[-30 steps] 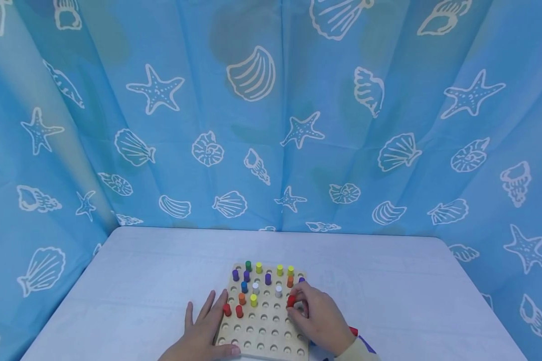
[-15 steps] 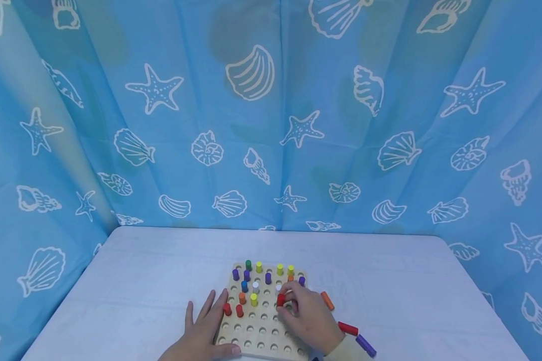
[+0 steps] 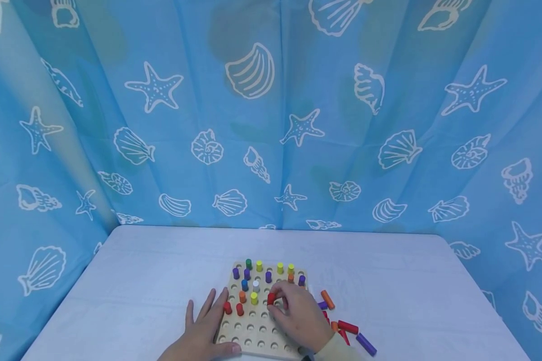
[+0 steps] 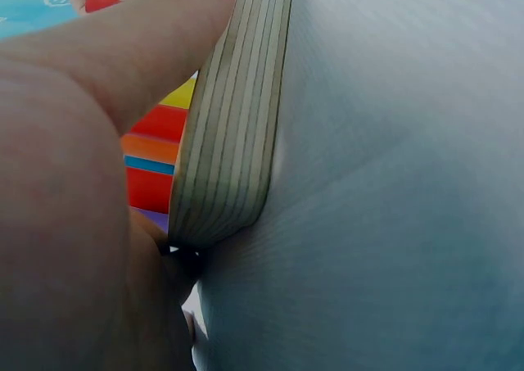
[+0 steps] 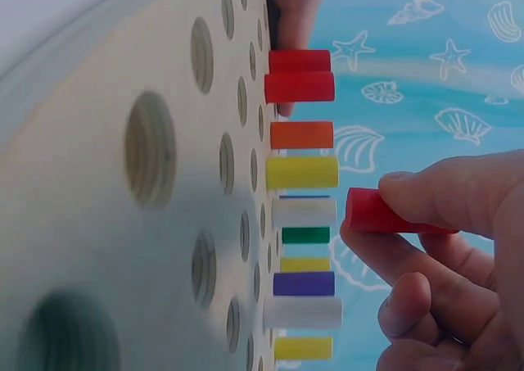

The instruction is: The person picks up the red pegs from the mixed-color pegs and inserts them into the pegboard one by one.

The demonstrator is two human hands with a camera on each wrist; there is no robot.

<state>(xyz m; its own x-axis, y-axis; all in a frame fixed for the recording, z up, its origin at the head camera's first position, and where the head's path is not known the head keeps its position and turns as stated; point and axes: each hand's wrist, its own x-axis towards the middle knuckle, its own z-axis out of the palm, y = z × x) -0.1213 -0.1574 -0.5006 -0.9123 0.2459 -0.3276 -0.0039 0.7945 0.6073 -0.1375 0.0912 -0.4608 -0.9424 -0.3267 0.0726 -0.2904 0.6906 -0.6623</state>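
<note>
The right hand (image 3: 300, 316) covers part of the pale, layered-wood pegboard (image 3: 243, 335), so the holes and any pegs beneath it cannot be made out; its sleeve (image 3: 336, 351) is cut off by the lower edge of the head view, and a dark item at that wrist is too cropped to identify. From the left wrist, the near thumb and palm block most of the board, leaving only strips of coloured pegs. The left hand (image 3: 203, 326) lies along the board's left side with its fingers spread, the thumb over the near corner, two upright red pegs (image 3: 240, 309) just beside its fingertips. The right hand reaches in over the board from the right, tilted inward, thumb and index finger pinching a red cylindrical peg (image 5: 368, 210), the other fingers curled beneath. That peg is held clear of the board's face. Loose orange (image 3: 327, 299), red (image 3: 348, 327) and purple (image 3: 366, 344) pegs lie on the white table (image 3: 388, 281) to the right of this hand.
</note>
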